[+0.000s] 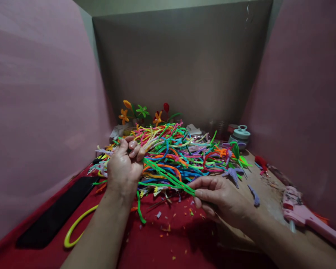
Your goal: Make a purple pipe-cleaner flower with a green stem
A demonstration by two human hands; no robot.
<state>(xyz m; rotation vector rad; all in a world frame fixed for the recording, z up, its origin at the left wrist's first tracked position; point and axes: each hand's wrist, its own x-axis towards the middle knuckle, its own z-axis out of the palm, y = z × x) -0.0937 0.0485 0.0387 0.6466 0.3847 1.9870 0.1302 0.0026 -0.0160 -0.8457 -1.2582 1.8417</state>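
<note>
A big heap of many-coloured pipe cleaners point(173, 153) lies in the middle of the table. My left hand point(124, 164) is closed in a fist around one end of a bunch of green pipe cleaners point(168, 176) at the heap's left side. My right hand point(218, 196) pinches the other end of the same green bunch between thumb and fingers, near the heap's front edge. The green bunch stretches slanting between both hands. A loose green piece point(140, 209) hangs down below my left hand.
Finished pipe-cleaner flowers point(141, 114) stand behind the heap. A pink glue gun point(302, 215) lies at the right, a tape roll holder point(240, 135) at the back right. A black flat object point(58, 211) and a yellow loop point(75, 226) lie at the left on the red cloth point(168, 246). Pink walls close both sides.
</note>
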